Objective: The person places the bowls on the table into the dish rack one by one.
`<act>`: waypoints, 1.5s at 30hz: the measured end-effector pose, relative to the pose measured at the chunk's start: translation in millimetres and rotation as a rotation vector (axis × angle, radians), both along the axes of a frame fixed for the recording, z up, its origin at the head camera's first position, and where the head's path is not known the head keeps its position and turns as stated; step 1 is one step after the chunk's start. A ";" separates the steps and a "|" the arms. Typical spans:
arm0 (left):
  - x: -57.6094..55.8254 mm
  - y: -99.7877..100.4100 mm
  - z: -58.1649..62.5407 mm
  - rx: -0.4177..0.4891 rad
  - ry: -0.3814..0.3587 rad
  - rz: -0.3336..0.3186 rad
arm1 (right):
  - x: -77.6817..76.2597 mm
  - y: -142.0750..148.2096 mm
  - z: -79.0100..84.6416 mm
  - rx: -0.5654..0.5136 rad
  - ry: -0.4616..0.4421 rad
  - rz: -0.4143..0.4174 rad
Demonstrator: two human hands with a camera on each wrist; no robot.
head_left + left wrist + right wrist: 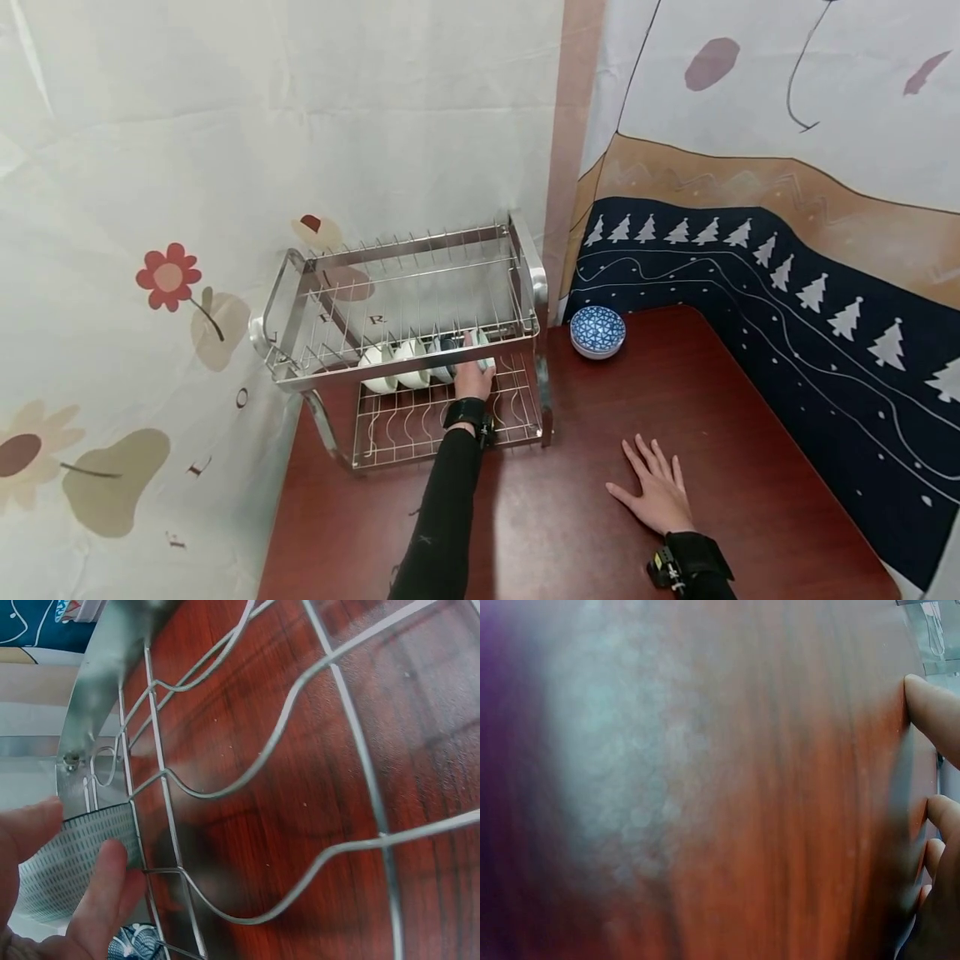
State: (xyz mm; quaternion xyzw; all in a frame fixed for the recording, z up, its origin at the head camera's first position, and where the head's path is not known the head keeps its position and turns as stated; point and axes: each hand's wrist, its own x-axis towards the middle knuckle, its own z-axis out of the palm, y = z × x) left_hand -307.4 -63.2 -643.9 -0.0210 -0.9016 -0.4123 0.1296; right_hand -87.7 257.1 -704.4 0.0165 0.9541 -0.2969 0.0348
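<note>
My left hand (472, 379) reaches into the lower tier of a metal dish rack (405, 367). Thumb and fingers pinch a bowl (79, 855) with a small grey-green dash pattern, which stands on its side at the wires. To its left in the head view are a dark blue patterned bowl (442, 358) and two white bowls (412, 363), also tilted on edge; the rack's front bar partly hides them. My right hand (660, 496) rests on the brown table (570, 500) with its fingers spread, holding nothing.
A small stack of bowls, the top one blue and white patterned (597, 329), sits on the table right of the rack. Upright wires line the rack's upper tier (405, 292). Printed cloth (750, 275) hangs behind and along the table's right edge.
</note>
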 end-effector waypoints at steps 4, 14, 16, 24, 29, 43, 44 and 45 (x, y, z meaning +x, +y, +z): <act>-11.6 -6.8 -22.2 0.071 -0.004 -0.027 | -2.8 -2.3 -2.1 0.005 -0.022 0.001; -19.9 -13.5 -44.0 0.036 -0.073 -0.045 | -3.8 -0.4 -3.0 0.016 -0.022 0.002; -17.0 -12.5 -42.2 0.048 -0.083 -0.063 | -3.3 -0.2 -3.6 0.016 -0.017 0.000; 8.0 -5.9 -15.6 -0.200 -0.069 -0.100 | -4.0 0.6 -7.4 0.022 0.014 0.004; 60.3 -13.1 26.4 -0.198 0.031 -0.157 | -3.5 1.0 -5.1 0.012 -0.024 0.001; 203.6 -105.6 16.8 -0.463 0.203 -0.097 | -2.0 1.4 -3.7 0.004 -0.056 0.007; 208.5 -112.5 11.6 -0.484 0.193 -0.100 | -2.2 1.8 -3.9 0.006 -0.055 0.007; 213.1 -118.5 6.7 -0.501 0.178 -0.103 | -2.4 1.9 -3.8 0.006 -0.053 0.008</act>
